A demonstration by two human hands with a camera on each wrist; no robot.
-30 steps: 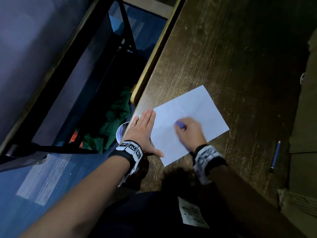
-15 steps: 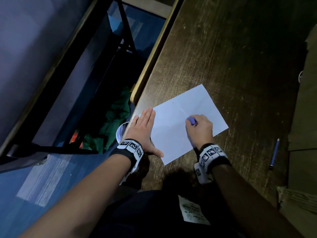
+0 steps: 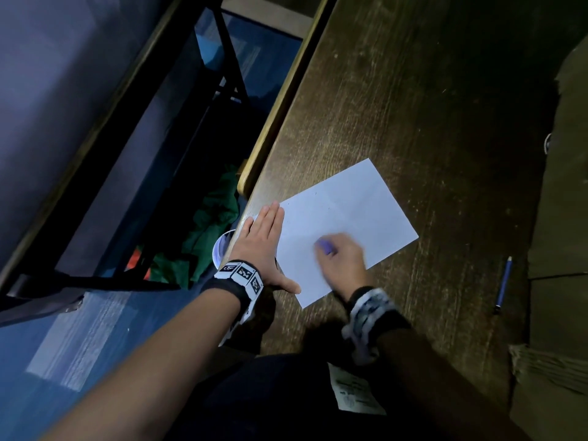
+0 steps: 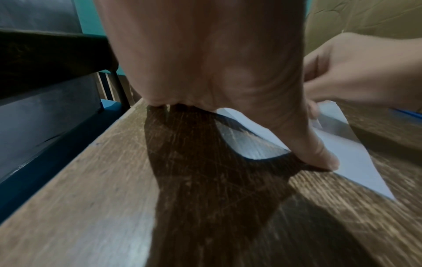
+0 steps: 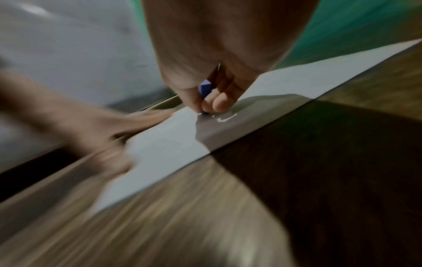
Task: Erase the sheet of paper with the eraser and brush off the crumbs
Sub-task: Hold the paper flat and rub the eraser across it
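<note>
**Head view: eraser on the paper, much lost to blur**

Head view, nearest the body, shows a dark lap with a pale printed label (image 3: pixel 355 391) whose text is too small to read. Beyond it, the right hand (image 3: pixel 342 261) is smeared by motion; its fingers pinch a purple-blue eraser (image 3: pixel 325 246), whose tip touches the sheet of paper (image 3: pixel 359 214) in the right wrist view. That view is heavily blurred, and small pale flecks beside the tip cannot be identified. The left hand (image 3: pixel 262 240) lies flat with fingers straight, pressing the paper's left edge at the edge of the wooden table (image 3: pixel 397 106); its thumb tip holds the near edge. Partly hidden under that hand is 1 white cup (image 3: pixel 222 248), contents not visible. Farther right lies a blue pencil (image 3: pixel 503 284), well apart from the sheet.
</note>
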